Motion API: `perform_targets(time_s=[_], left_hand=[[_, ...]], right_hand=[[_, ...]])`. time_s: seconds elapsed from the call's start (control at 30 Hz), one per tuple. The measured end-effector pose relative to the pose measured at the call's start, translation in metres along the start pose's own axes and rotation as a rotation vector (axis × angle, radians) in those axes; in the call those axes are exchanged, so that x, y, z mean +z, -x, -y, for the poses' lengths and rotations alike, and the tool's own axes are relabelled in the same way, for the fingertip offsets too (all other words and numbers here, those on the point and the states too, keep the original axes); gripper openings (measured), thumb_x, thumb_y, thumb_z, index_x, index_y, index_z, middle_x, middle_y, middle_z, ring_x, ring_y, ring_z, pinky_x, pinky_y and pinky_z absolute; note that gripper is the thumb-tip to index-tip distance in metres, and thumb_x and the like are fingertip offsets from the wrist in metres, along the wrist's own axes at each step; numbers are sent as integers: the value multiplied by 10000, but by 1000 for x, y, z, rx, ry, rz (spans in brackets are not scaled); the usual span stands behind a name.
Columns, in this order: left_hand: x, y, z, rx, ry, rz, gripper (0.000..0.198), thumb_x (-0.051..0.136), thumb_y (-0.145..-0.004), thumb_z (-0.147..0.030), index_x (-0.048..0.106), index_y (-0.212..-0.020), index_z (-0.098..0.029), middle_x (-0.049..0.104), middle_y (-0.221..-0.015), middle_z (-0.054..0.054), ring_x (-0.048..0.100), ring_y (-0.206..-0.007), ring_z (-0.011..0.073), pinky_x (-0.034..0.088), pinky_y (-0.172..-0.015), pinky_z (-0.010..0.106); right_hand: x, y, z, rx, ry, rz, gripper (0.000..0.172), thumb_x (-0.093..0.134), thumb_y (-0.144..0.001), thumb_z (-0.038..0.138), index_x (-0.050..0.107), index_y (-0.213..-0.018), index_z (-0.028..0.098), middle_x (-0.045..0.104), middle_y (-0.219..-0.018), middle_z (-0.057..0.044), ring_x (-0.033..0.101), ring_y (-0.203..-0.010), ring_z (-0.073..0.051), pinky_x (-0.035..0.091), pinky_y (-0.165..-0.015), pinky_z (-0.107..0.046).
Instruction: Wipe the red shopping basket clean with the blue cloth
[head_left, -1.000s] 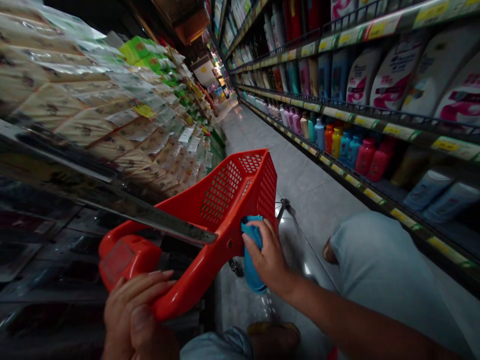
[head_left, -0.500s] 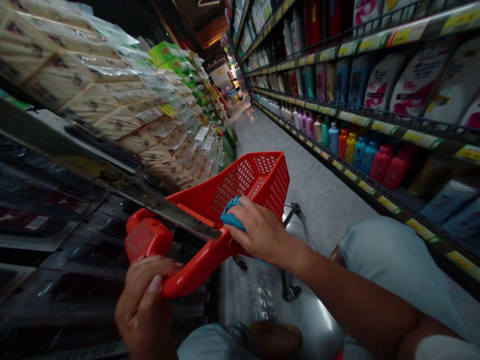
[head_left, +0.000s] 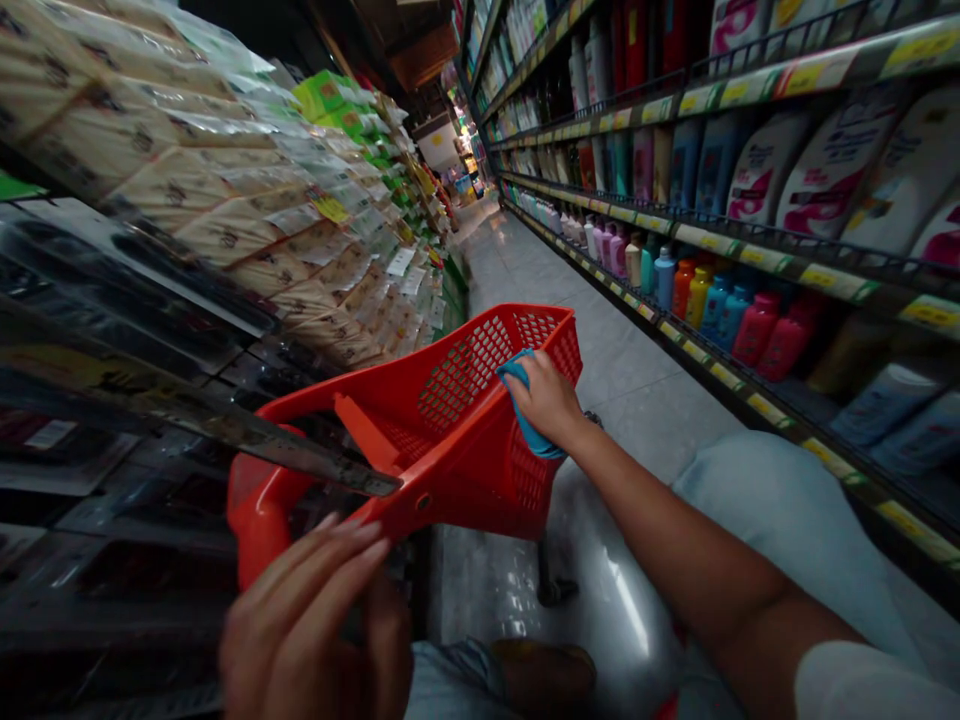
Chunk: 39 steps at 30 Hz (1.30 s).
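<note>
I'm looking down a dim supermarket aisle (head_left: 484, 235) through the head camera. My right hand (head_left: 544, 398) is grasping a folded blue cloth (head_left: 534, 428), with the fingers clenched over the fabric, and the cloth is hanging against the right-hand wall of a red plastic shopping basket (head_left: 465, 385). My left hand (head_left: 315, 630) is nearest the basket's near end, released, with its fingers (head_left: 352, 545) stretched out just below the red rim; I can't tell whether they're touching it. The basket is riding on a wheeled frame, and a caster leg (head_left: 551, 590) is showing beneath it above the grey floor tiles (head_left: 607, 370). My knee in pale trousers (head_left: 772, 500) is showing at the lower right, with a brown shoe (head_left: 544, 678) at the bottom edge. Shelves of shampoo bottles (head_left: 817, 170) are lining the right side, while plastic-wrapped packs (head_left: 217, 190) are stacking up along the left
</note>
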<state>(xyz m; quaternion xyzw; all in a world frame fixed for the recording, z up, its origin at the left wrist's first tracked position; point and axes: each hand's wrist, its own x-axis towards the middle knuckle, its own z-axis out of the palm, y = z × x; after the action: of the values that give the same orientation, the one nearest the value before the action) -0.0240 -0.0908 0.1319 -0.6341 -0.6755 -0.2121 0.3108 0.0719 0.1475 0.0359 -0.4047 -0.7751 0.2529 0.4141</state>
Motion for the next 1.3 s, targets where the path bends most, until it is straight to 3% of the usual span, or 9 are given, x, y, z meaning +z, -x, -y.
perform_targets(time_s=[0.07,0.2,0.3,0.47,0.6,0.7,0.9,1.13,1.3], left_hand=[[16,-24,-13,170,25,11,336,497,-931,-169,573,-1242,-270,706,-1196,63,660,-1139,241,547,-1007,444],[55,-77,-20,-14,-387,723,418,290,-964,-135,598,-1245,-101,739,-1109,192,718,-1047,306,571,-843,426],[69,-98,-13,-25,-455,938,410,258,-946,-116,645,-1078,-143,756,-886,155,749,-898,316,547,-709,386],[71,-108,1,55,-435,1011,372,254,-993,-229,622,-1031,-192,746,-794,104,748,-805,284,495,-669,339],[75,-107,3,77,-435,1001,370,253,-997,-256,613,-1038,-181,740,-802,115,743,-804,281,468,-661,333],[76,-106,1,57,-456,993,379,256,-992,-264,620,-1050,-176,740,-807,134,738,-808,316,464,-649,355],[77,-109,-7,53,-522,1009,413,210,-1007,-275,612,-1055,-196,748,-827,118,742,-838,335,476,-668,373],[78,-107,-5,74,-519,979,375,247,-984,-243,609,-1055,-175,741,-825,125,739,-844,343,473,-669,378],[76,-105,-4,38,-511,963,435,212,-1002,-263,634,-1058,-179,748,-817,140,736,-826,347,464,-660,383]], right_hand=[[3,0,1,20,9,-1,165,528,-976,295,644,-1011,183,589,-1094,-102,623,-874,-212,506,-796,-339],[16,12,6,-141,-60,39,189,526,-981,302,631,-1100,198,580,-1147,-103,637,-908,-224,512,-812,-346],[26,4,-11,8,-129,-93,215,511,-996,300,616,-1125,164,562,-1172,-126,630,-981,-240,509,-873,-359],[49,7,-18,278,-251,-373,347,327,-1049,293,521,-1226,65,508,-1243,-220,571,-1165,-289,470,-998,-403],[72,57,23,79,-298,-248,261,486,-992,296,575,-1212,189,578,-1188,-134,636,-1032,-245,537,-898,-355],[76,68,25,-113,-306,-117,281,543,-951,266,598,-1225,231,597,-1182,-113,645,-1027,-250,551,-896,-375],[65,38,-8,234,-280,-302,279,418,-1005,264,572,-1213,160,544,-1211,-161,595,-1125,-266,510,-987,-413],[86,101,11,-177,-241,62,284,592,-871,220,664,-1143,255,638,-1198,-102,649,-1004,-268,573,-840,-392],[73,57,-32,117,-173,-89,329,510,-914,179,614,-1225,209,572,-1265,-144,627,-1085,-280,537,-941,-439]])
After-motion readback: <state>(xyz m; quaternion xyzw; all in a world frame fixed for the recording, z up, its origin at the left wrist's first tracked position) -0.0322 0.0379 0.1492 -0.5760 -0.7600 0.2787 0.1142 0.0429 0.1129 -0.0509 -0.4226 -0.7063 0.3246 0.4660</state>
